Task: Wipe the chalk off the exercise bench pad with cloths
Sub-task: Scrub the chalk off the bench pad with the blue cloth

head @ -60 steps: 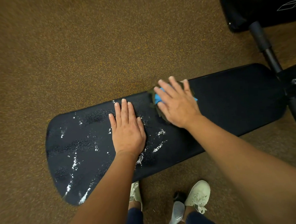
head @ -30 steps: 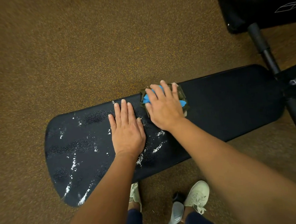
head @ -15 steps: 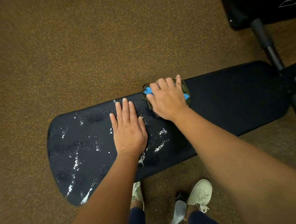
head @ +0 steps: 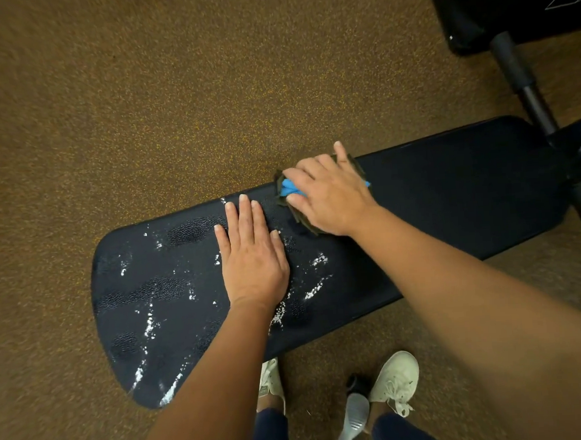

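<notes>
One bench pad (head: pixel 450 193): long, dark and textured; it runs from lower left to upper right across a brown speckled floor (head: pixel 139 110).
Left end of the pad: white chalk (head: pixel 149 325) lies here in streaks and specks, thickest toward the near edge, with glossy patches between them.
Left hand (head: pixel 252 256): palm down on the pad, about a third of the way along from its left end. The fingers are straight and close together, holding nothing. Chalk specks show on the pad on both sides of the wrist.
Cloths (head: pixel 304 219): a wad at the far edge of the pad, just right of the left hand's fingertips. An olive cloth (head: pixel 283 201) is on the outside and a blue cloth (head: pixel 289 187) shows within its folds.
Right hand (head: pixel 332 197): on top of the cloths, pressing them to the pad. The fingers bend down over the wad and the thumb closes against its left side, so the hand grips it.
Right half of the pad: plain dark surface, with no white marks to be seen.
Beyond the pad's right end: a black bar (head: pixel 518 76) slants up to a black padded piece (head: pixel 507 2) at the top corner.
Near side of the pad: two pale shoes (head: pixel 395 376) stand on the floor below the pad's middle, with a grey object (head: pixel 354 420) between them; I cannot tell what it is.
</notes>
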Demonstrator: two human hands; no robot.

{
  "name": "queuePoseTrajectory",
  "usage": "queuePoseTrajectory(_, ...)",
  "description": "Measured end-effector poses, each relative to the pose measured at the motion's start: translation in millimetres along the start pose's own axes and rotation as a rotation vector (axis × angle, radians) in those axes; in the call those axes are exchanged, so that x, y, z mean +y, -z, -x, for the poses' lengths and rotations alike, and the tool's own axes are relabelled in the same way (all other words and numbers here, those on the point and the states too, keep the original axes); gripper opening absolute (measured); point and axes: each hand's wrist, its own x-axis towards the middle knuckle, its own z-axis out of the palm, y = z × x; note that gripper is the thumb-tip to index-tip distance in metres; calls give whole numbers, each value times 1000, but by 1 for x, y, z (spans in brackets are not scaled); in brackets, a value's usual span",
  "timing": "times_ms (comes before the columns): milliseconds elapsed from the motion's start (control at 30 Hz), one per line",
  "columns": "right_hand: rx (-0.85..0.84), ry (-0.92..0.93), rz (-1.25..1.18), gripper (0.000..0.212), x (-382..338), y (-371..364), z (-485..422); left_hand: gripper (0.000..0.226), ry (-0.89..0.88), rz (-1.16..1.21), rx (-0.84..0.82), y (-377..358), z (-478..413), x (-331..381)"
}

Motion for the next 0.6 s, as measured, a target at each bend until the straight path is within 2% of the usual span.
queuePoseTrajectory(133, 23, -261, -1, 47, 7, -2, 3, 59, 0, 6, -1, -1, -1, -1)
queuePoseTrajectory(200, 53, -295, -42, 50, -13, -4, 5, 59, 4, 7, -2, -2, -1, 0)
queuePoseTrajectory(233, 55, -243, -69, 53, -20, -5, 8, 59, 4, 8, -1, -2, -1, 0)
queuePoseTrajectory(333, -18, 61, -41, 58, -7, -4, 33, 59, 2, 19, -1, 0, -1, 0)
queuePoseTrajectory(400, -37, 109, 7, 61, 15, -2, 44, 60, -2, 24, -9, 1, -1, -1)
queuePoseTrajectory(533, 7, -283, -27, 63, 0, -4, 36, 61, -1, 38, -14, 1, -1, -1)
queuePoseTrajectory(600, 10, -311, -54, 64, -29, -6, 36, 61, 0, 42, -14, 0, -1, -2)
